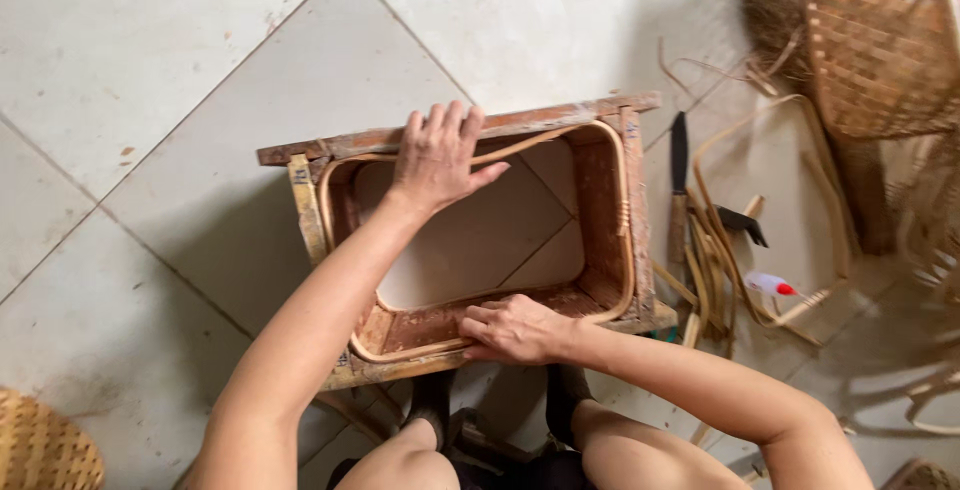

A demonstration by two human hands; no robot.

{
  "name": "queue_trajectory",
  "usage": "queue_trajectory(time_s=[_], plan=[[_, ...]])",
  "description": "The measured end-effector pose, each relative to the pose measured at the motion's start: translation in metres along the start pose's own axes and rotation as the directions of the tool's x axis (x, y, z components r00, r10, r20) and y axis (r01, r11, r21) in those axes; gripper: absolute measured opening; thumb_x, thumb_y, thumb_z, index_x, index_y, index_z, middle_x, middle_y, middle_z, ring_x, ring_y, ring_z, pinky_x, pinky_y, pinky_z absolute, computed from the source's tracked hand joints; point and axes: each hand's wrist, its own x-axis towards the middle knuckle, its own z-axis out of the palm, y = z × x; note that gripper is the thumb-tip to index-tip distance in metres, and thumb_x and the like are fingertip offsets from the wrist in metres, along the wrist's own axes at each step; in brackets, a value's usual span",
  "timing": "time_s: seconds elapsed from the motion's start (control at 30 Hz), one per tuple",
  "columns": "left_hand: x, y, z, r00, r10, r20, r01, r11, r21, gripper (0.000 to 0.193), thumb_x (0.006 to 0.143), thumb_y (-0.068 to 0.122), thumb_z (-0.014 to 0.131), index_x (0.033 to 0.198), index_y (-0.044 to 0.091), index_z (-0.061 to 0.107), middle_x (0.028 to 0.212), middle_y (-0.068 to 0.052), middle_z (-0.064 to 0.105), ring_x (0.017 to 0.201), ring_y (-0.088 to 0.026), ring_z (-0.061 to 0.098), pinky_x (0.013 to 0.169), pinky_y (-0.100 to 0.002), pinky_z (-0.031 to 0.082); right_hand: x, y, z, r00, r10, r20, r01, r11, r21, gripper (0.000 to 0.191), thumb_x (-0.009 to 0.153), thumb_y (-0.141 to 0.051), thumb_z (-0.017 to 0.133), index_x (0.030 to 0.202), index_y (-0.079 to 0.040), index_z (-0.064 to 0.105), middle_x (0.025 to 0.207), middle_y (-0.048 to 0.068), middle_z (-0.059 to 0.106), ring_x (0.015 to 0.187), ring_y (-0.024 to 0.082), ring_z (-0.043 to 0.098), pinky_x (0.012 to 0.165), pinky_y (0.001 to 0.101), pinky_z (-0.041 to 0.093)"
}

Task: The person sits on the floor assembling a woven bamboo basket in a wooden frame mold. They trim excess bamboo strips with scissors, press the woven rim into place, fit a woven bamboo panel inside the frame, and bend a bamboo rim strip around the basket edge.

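Note:
A rectangular wooden frame point(615, 190) stands on the tiled floor in front of me, open in the middle. A bent rattan strip point(628, 250) runs around the inside of it as a loop with rounded corners. My left hand point(438, 155) lies flat on the frame's far edge, fingers spread, pressing on the strip there. My right hand point(512, 329) presses on the near edge, fingers curled over the strip and the wood. My knees show at the bottom of the view.
To the right of the frame lie a dark-bladed knife point(679, 175), loose rattan strips point(712, 260), a small black tool point(742, 221) and a little white bottle with a red tip point(768, 284). A woven basket point(880, 40) sits upper right, another woven piece point(40, 445) lower left.

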Motion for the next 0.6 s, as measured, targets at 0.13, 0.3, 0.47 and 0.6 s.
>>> queue_trajectory(time_s=[0.13,0.3,0.47,0.6], plan=[[0.000,-0.006,0.015,0.998,0.018,-0.062,-0.017,1.000,0.005,0.084,0.091,0.087,0.042,0.112,0.007,0.053,0.096,-0.006,0.054,0.082,-0.020,0.051,0.068,-0.036,0.044,0.010,0.011,0.001,0.999,-0.001,0.033,-0.004,0.992,0.129,0.027,0.100,-0.031,0.063,0.096,-0.005,0.056,0.096,0.013,0.063,0.077,0.034,0.066,0.060,0.0435,0.055],[0.001,-0.007,0.023,0.993,0.031,-0.111,-0.025,0.998,0.058,0.083,0.089,0.089,0.039,0.103,0.008,0.056,0.090,-0.004,0.057,0.075,-0.016,0.053,0.060,-0.029,0.046,0.023,0.019,-0.007,0.999,-0.011,0.030,0.006,0.987,0.163,0.026,0.102,-0.028,0.062,0.097,-0.003,0.057,0.097,0.014,0.065,0.074,0.035,0.066,0.061,0.0451,0.055],[0.019,-0.012,0.031,0.997,0.060,0.054,-0.058,0.998,-0.035,0.069,0.090,0.079,0.053,0.100,0.011,0.055,0.082,-0.003,0.056,0.068,-0.014,0.055,0.056,-0.026,0.046,0.028,0.017,-0.012,1.000,-0.003,0.015,0.001,0.987,0.161,0.027,0.102,-0.029,0.062,0.096,-0.003,0.059,0.094,0.014,0.065,0.075,0.035,0.067,0.062,0.0446,0.055],[0.028,-0.011,0.014,0.931,-0.022,0.363,0.093,0.979,-0.180,0.074,0.092,0.076,0.054,0.112,0.005,0.057,0.101,-0.013,0.064,0.088,-0.023,0.064,0.072,-0.035,0.057,0.022,0.010,-0.020,0.997,0.034,0.066,-0.042,0.991,0.126,0.028,0.103,-0.030,0.063,0.107,-0.003,0.063,0.099,0.014,0.065,0.082,0.035,0.068,0.068,0.0458,0.056]])
